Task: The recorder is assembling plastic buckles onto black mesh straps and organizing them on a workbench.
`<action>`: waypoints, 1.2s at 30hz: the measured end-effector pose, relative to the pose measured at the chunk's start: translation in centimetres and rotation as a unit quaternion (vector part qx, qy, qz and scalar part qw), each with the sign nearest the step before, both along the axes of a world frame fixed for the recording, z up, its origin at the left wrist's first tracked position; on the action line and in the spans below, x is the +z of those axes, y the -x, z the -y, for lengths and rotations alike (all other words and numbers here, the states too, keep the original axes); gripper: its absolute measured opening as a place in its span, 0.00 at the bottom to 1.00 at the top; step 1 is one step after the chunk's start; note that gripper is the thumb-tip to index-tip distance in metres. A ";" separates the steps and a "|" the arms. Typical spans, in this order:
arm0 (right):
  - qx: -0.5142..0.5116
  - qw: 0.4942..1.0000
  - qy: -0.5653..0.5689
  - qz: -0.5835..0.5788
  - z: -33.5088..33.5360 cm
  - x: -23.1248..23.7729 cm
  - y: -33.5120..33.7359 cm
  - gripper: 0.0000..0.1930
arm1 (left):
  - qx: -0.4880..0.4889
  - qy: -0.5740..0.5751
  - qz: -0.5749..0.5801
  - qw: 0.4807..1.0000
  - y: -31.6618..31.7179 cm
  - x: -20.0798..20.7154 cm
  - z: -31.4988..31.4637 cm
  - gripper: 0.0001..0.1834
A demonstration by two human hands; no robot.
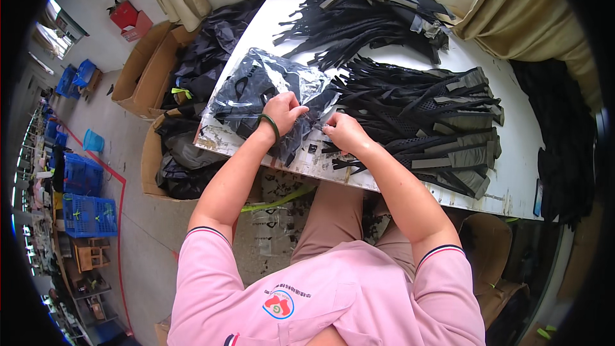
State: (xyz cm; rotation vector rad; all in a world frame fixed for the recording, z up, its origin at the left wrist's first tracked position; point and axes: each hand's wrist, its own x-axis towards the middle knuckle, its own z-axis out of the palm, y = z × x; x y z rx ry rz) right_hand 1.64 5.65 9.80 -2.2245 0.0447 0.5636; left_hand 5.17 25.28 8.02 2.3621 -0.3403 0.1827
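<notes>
While the right hand (348,134) pinches the clear bag (246,97), the left hand (282,113) (grip unclear) touches it — farther left.

Remote feed's giving me bare left hand (284,113) back-up, fingers curled under, thumb jutting right, round dark green bangle (270,126) just behind it. Bare right hand (346,133) angled inward, fingertips kinda pinched. Bare forearms (401,179) slant together, hands close but apart.
</notes>
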 end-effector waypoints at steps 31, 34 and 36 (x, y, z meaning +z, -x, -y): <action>-0.025 0.987 -0.080 -0.139 0.0 -0.4 -0.6 0.13 | -0.024 -0.168 -0.013 0.985 0.1 -0.3 0.9 0.18; -0.004 0.991 -0.063 -0.121 -1.2 0.7 -1.4 0.12 | -0.046 -0.140 0.021 0.989 0.3 0.4 0.9 0.15; 0.007 0.991 -0.041 -0.125 -1.9 1.3 -2.1 0.09 | -0.051 -0.109 0.034 0.992 0.1 0.6 0.9 0.15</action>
